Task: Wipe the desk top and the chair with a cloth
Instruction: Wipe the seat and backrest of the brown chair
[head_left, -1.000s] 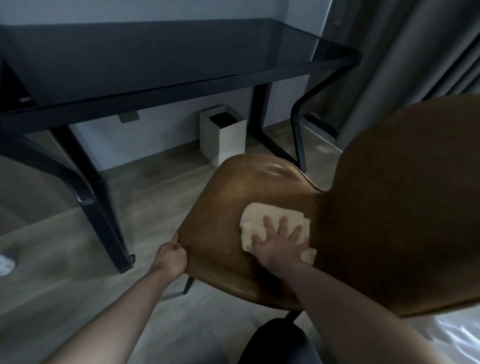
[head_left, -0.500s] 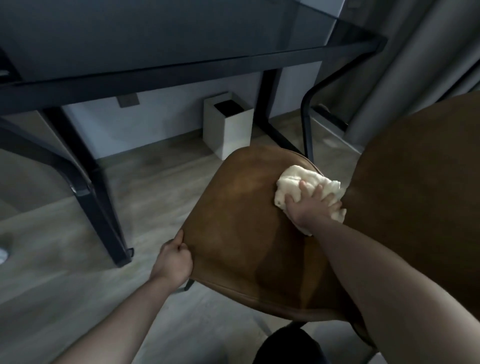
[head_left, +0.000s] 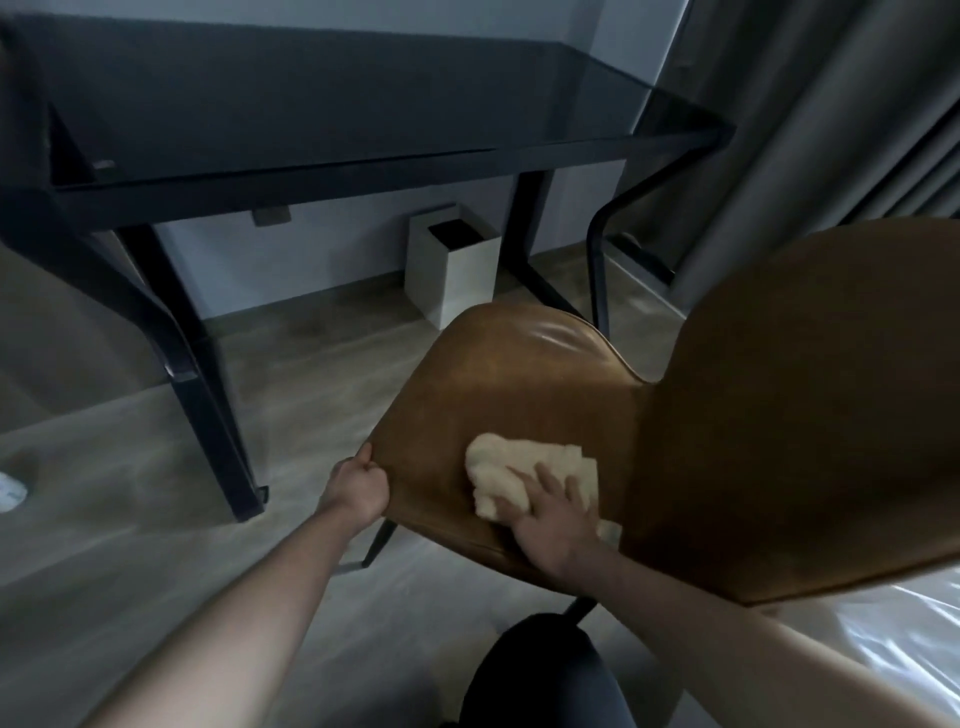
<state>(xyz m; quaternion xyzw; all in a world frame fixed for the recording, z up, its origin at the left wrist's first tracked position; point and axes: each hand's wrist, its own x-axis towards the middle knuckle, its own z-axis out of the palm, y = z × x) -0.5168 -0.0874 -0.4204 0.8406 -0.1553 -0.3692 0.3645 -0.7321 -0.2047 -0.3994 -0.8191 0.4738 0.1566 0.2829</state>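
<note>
Right hand (head_left: 553, 512) flat, pressing cloth (head_left: 519, 470) on chair (head_left: 498, 384) seat near edge. Left hand (head_left: 358, 488) gripping seat's left rim. Advise overlapping strokes, firm bracing.

We take this for a room in a home, likely a bedroom or study corner. A dark glass-topped desk (head_left: 332, 104) on black legs stands against a pale wall at the far side, with a small white bin (head_left: 453, 270) on the wood-look floor (head_left: 130, 493) beneath it. Grey curtains (head_left: 831, 130) hang full length at the far right, and a brown leather-look chair (head_left: 519, 389) sits near us.
</note>
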